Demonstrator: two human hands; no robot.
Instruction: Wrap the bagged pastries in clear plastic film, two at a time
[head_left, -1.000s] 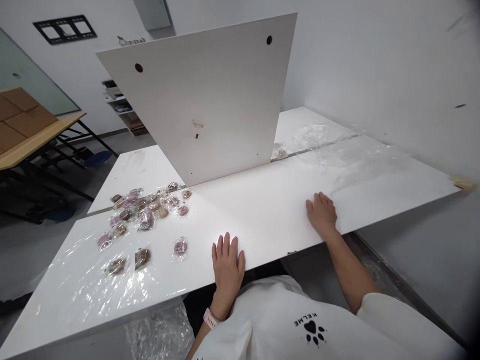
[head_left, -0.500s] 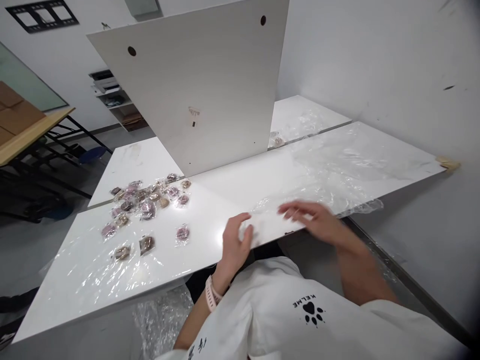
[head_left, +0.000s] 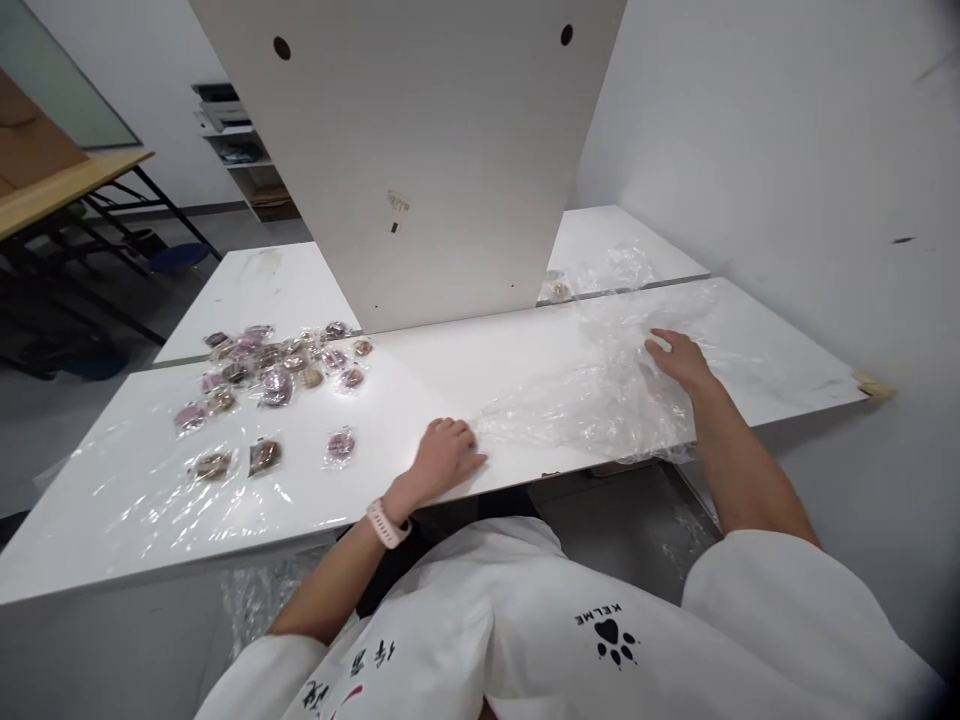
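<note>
My left hand (head_left: 444, 458) rests palm down near the table's front edge, fingers slightly bent and thumb apart. Its fingertips are beside the narrow left end of a crumpled clear plastic film (head_left: 577, 405); whether they press on it I cannot tell. Over the right part of that film is my right hand (head_left: 681, 357), thumb apart from the fingers, with nothing visible between them. Left of my left hand lies a small pink-purple round item in a clear wrapper (head_left: 340, 445). Farther left are two wrapped brown pieces, one of them squarish (head_left: 265, 456).
A pile of small clear-wrapped pieces (head_left: 277, 385) lies on the left of the white table (head_left: 420, 375). An upright white panel (head_left: 457, 170) stands behind. More film and a wrapped piece (head_left: 559, 290) lie beyond the seam. A wall (head_left: 795, 180) bounds the right.
My hands have moved apart: the left went left and down onto the table, the right went right and farther back. The film now lies spread between them.
</note>
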